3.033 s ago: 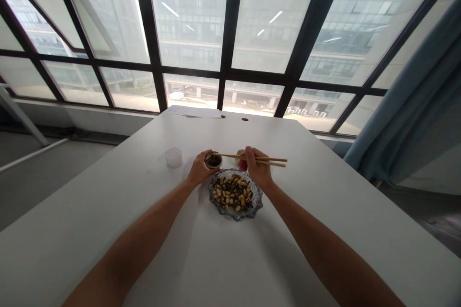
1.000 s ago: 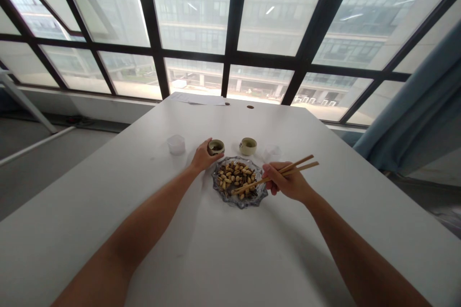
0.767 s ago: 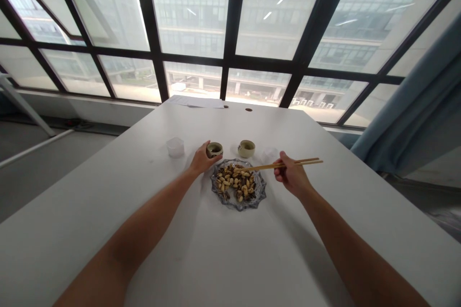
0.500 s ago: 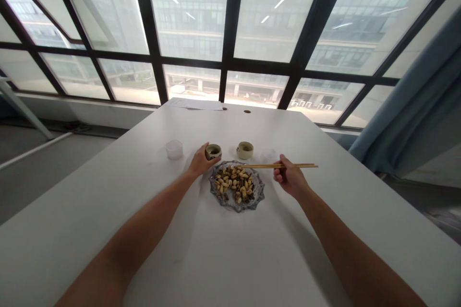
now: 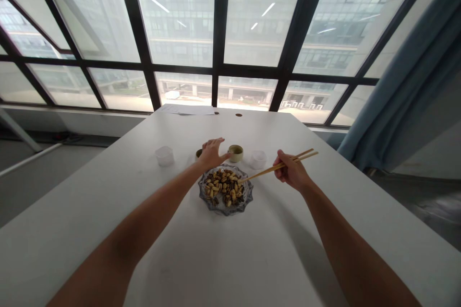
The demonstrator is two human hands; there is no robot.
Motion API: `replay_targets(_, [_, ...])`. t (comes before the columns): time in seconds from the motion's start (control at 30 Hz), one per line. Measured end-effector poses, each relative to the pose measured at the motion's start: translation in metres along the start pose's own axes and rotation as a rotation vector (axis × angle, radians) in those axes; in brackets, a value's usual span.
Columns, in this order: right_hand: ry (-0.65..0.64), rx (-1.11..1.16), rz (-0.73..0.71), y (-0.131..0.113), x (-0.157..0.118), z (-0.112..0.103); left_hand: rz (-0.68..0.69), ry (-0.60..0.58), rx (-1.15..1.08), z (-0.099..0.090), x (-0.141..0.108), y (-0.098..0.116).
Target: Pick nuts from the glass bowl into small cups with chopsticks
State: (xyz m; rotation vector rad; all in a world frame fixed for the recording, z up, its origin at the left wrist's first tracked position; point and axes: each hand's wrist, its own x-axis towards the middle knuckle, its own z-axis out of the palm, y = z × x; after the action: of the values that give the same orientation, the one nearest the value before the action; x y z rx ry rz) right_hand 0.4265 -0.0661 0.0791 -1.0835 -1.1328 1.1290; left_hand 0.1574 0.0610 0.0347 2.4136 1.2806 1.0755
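Observation:
My left hand [image 5: 213, 153] is open, its fingers and thumb spread beside a small pale green cup [image 5: 236, 153]; whether the thumb touches the cup I cannot tell. A second, darker-looking cup [image 5: 198, 154] is mostly hidden behind that hand. Held in my right hand [image 5: 290, 170] is a pair of wooden chopsticks [image 5: 265, 171], tips slanting down to the right side of the nuts. Pistachio-like nuts and dark seeds [image 5: 225, 185] lie in a scalloped glass dish [image 5: 218, 208] in front of the cups.
Clear plastic cups stand on either side, one at the left [image 5: 164, 156] and one at the right [image 5: 258, 159]. White papers [image 5: 187, 110] lie at the far end of the white table [image 5: 201, 259]. A blue curtain [image 5: 392, 91] hangs at the right by the windows.
My left hand has let go of the left cup and moved right toward the other one. The chopsticks have tilted, with their tips lower. The view has shifted slightly.

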Motion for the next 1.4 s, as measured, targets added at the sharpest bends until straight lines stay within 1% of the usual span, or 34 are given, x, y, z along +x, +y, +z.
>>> replay_targets(0.07, [0.083, 0.045, -0.062, -0.001, 0.004, -0.008, 0.022, -0.084, 0.001, 0.015, 0.018, 0.012])
replay_targets(0.13, [0.203, 0.097, -0.148, -0.002, 0.009, -0.017, 0.048, -0.180, 0.007, 0.033, 0.035, 0.024])
replay_targets(0.2, [0.318, 0.149, -0.221, -0.003, 0.014, -0.027, 0.079, -0.278, 0.023, 0.050, 0.048, 0.035])
replay_targets(0.27, [0.403, 0.187, -0.264, -0.003, 0.017, -0.038, 0.116, -0.350, 0.036, 0.066, 0.057, 0.045])
replay_targets(0.37, [0.491, 0.173, -0.296, -0.004, 0.017, -0.050, 0.170, -0.384, 0.040, 0.084, 0.063, 0.058])
replay_targets(0.43, [0.532, 0.115, -0.322, -0.005, 0.015, -0.054, 0.231, -0.367, 0.042, 0.088, 0.063, 0.064])
replay_targets(0.5, [0.552, 0.028, -0.353, -0.007, 0.012, -0.055, 0.320, -0.328, 0.032, 0.086, 0.059, 0.068])
replay_targets(0.57, [0.553, -0.050, -0.377, -0.010, 0.009, -0.054, 0.399, -0.293, 0.008, 0.081, 0.055, 0.071])
replay_targets(0.67, [0.545, -0.120, -0.396, -0.015, 0.005, -0.052, 0.434, -0.290, -0.011, 0.071, 0.050, 0.075])
replay_targets(0.73, [0.527, -0.168, -0.398, -0.015, 0.004, -0.049, 0.425, -0.298, -0.007, 0.067, 0.048, 0.076])
replay_targets(0.8, [0.456, -0.253, -0.381, -0.014, 0.004, -0.046, 0.409, -0.300, -0.008, 0.065, 0.047, 0.076])
replay_targets(0.9, [0.339, -0.377, -0.358, -0.012, 0.005, -0.041, 0.394, -0.310, -0.021, 0.068, 0.045, 0.073])
replay_targets(0.97, [0.347, -0.400, -0.372, -0.014, 0.004, -0.037, 0.375, -0.324, -0.025, 0.073, 0.046, 0.071])
replay_targets(1.07, [0.393, -0.368, -0.380, -0.026, -0.002, -0.027, 0.306, -0.362, -0.015, 0.081, 0.049, 0.068])
replay_targets(1.17, [0.376, -0.328, -0.355, -0.040, -0.011, -0.014, 0.242, -0.381, 0.007, 0.081, 0.053, 0.066])
replay_targets(1.23, [0.311, -0.327, -0.337, -0.047, -0.016, -0.004, 0.230, -0.356, 0.032, 0.072, 0.052, 0.063])
replay_targets(1.27, [0.263, -0.336, -0.328, -0.048, -0.019, 0.001, 0.230, -0.332, 0.048, 0.064, 0.050, 0.061])
replay_targets(1.33, [0.157, -0.373, -0.308, -0.049, -0.023, 0.011, 0.228, -0.272, 0.078, 0.041, 0.041, 0.053])
replay_targets(1.4, [0.058, -0.439, -0.287, -0.047, -0.026, 0.020, 0.222, -0.175, 0.103, 0.013, 0.026, 0.041])
